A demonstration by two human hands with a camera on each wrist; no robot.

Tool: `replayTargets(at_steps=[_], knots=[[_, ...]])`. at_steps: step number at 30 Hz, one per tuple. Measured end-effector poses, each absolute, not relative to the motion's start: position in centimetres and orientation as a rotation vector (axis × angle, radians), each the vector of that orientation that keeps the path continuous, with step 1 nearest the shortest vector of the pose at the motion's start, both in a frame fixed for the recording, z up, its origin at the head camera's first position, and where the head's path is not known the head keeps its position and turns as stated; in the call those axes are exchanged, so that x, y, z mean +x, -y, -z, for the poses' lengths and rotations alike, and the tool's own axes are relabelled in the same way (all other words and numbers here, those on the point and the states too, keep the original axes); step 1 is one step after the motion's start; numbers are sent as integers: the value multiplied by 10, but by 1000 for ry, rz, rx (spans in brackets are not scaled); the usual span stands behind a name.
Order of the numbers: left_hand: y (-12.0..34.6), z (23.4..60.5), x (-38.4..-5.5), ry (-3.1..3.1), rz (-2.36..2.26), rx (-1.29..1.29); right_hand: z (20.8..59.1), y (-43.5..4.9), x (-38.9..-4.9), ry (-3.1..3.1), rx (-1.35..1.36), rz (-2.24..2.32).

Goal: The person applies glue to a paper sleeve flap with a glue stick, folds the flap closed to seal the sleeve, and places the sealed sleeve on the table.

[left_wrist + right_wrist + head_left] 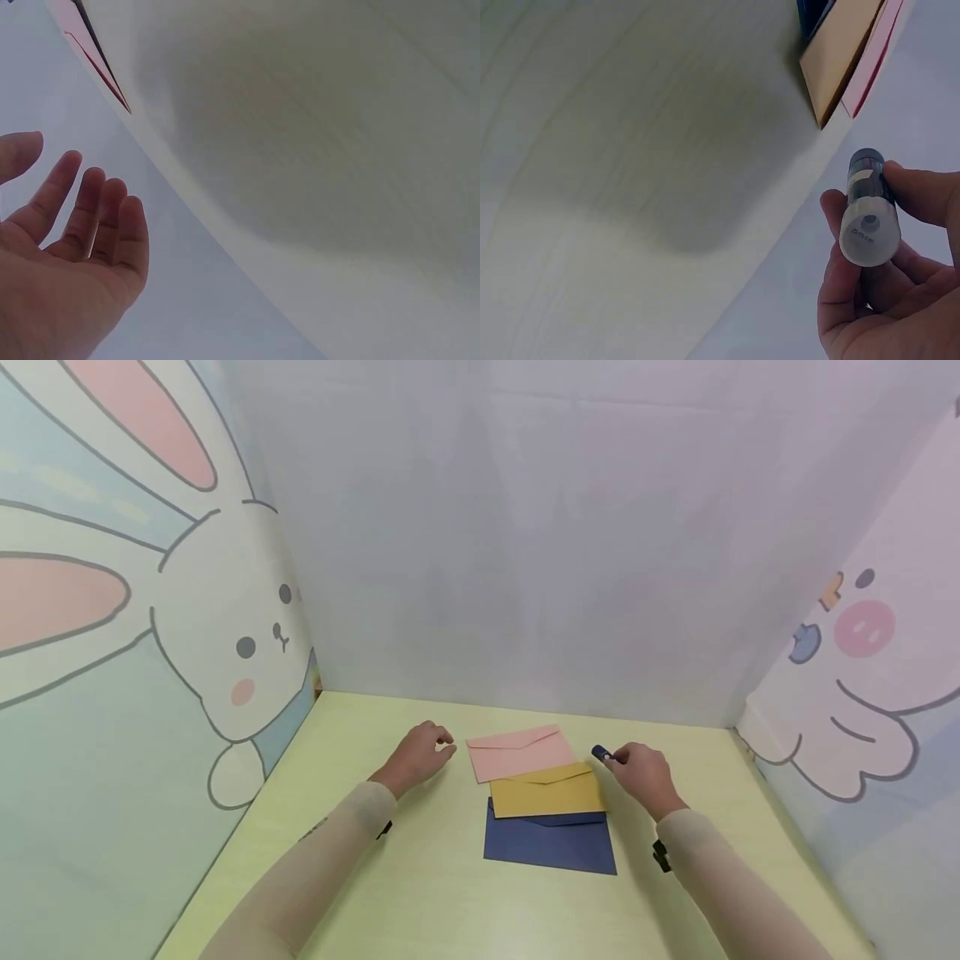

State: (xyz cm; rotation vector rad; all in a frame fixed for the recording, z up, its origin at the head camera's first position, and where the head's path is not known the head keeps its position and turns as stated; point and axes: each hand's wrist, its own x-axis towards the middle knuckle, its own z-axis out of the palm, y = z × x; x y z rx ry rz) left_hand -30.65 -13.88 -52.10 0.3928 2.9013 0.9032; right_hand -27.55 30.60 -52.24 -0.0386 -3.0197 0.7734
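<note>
My right hand (643, 777) holds a small dark glue stick (602, 752) between thumb and fingers, just right of the envelopes. In the right wrist view, the white round base of the glue stick (869, 232) faces the camera. Left of the envelopes, my left hand (422, 755) hovers over the table with nothing in it, its fingers loosely bent. Between the hands lies a pink envelope (525, 757), farthest back. A yellow envelope (547, 797) overlaps its front edge. Nearest me is a dark blue envelope (551, 850), its top partly covered by the yellow one.
The pale yellow table (420, 893) runs back to a plain light wall (517, 543). Side panels printed with a cartoon rabbit (225, 618) on the left and a pig (900, 643) on the right bound the space.
</note>
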Motion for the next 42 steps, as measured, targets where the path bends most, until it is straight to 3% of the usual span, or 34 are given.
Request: replayTargets(at_steps=[17,42], knots=[[137,523,-299,-2887,-899,374,548,-306,-256,3062,-102,-681],[136,526,-302,-2893,-866,345,549,-308,-257,3132,-130,-675]])
